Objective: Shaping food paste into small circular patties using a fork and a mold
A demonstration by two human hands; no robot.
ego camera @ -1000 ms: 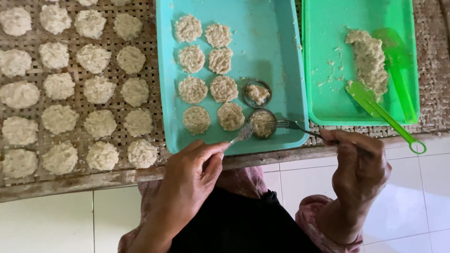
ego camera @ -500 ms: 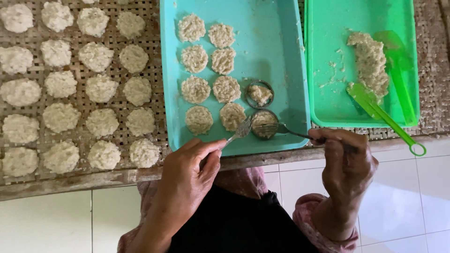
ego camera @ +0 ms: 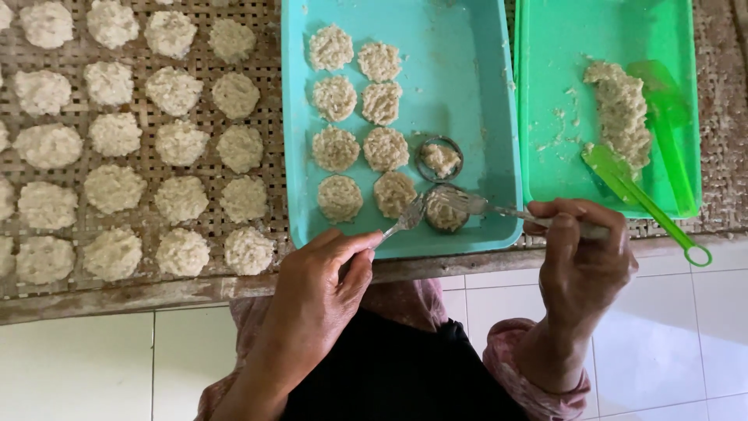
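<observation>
Hands (ego camera: 580,257) partly hide both fork (ego camera: 475,206) handles.

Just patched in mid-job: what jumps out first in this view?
The left hand and right hand each hold a fork over a filled ring mould at the near edge of the teal tray. Rows of pale patties cover the woven mat on the left; a green tray with leftover mix sits right.

A tray (ego camera: 475,117) sits in front of me, with patties (ego camera: 362,140) in two rows on its left side. Two rings (ego camera: 444,187) lie just right of them. My left fork (ego camera: 401,222) and right fork (ego camera: 483,206) meet at the near ring. A mat (ego camera: 265,132) lies left, another tray (ego camera: 545,47) right.
</observation>
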